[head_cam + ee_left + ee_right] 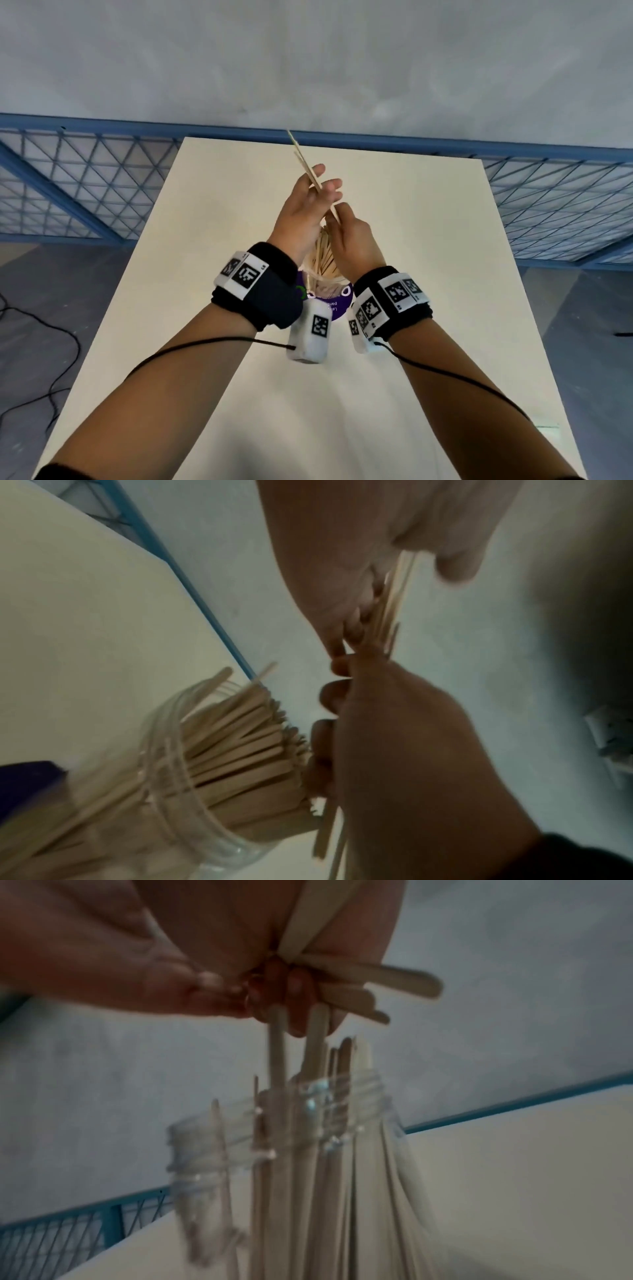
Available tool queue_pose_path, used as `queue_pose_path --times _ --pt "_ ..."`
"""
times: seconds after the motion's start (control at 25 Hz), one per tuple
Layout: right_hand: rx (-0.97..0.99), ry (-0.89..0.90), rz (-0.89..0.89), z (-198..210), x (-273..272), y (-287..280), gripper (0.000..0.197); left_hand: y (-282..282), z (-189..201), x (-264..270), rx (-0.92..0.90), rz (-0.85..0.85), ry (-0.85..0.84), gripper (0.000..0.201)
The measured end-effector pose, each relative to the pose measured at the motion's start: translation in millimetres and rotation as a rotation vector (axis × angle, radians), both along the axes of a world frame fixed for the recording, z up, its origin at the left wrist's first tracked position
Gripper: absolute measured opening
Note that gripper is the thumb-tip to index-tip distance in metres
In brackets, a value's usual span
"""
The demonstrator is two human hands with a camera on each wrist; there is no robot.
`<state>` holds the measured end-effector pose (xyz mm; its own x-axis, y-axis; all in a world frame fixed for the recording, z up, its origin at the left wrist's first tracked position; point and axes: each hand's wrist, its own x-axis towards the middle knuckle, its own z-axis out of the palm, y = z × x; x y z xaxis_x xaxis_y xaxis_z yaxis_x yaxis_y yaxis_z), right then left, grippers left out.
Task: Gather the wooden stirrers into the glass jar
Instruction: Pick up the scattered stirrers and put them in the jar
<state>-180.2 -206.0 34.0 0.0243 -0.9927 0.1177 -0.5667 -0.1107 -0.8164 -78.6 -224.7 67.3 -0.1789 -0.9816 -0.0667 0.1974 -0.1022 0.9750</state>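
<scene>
Standing upright on the white table (pixel 428 240), the glass jar (pixel 164 764) is crammed with wooden stirrers (pixel 240 739) poking out past its threaded rim. It sits roughly dead centre of the tabletop in the head view, mostly hidden behind both wrists — only a bit of its purple label (pixel 334 301) peeks through.

Right above the jar mouth, both hands meet on a small bunch of loose stirrers (pixel 310 168). The left hand (pixel 305 212) has the bunch lying across its fingers with the thumb over it, the far ends pointing off toward 11 o'clock. The right hand (pixel 352 240) pinches the lower part of that same bunch with curled fingers, at about 4 o'clock from the left hand.

Both wrists wear black bands (pixel 270 284) with printed marker tags and trailing cables. Beyond the table's 12 o'clock edge — a blue wire-mesh fence (pixel 85 181).
</scene>
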Motion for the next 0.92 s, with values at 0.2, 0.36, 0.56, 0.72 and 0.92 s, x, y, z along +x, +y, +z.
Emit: queue_pose_path --times 0.2,0.36,0.56,0.72,0.92 --pt "0.047 0.063 0.016 -2.8 0.2 7.2 0.034 -7.3 -3.2 0.0 -0.009 0.061 -0.124 0.029" --pt "0.035 0.076 -0.05 -6.9 -5.9 11.5 0.022 -16.1 14.7 8.8 -0.011 0.199 0.025 0.029" --pt "-0.055 0.038 -0.185 -2.3 -23.2 13.3 0.032 -13.1 13.1 19.1 -0.1 0.278 0.135 0.027" --pt "-0.14 -0.01 -0.297 -4.8 -32.5 14.6 0.045 -3.4 -2.1 27.0 -0.13 0.323 0.173 0.028" --pt "-0.186 -0.075 -0.321 4.2 -37.4 17.9 0.043 21.8 -30.1 10.9 -0.24 0.046 -0.488 0.019"
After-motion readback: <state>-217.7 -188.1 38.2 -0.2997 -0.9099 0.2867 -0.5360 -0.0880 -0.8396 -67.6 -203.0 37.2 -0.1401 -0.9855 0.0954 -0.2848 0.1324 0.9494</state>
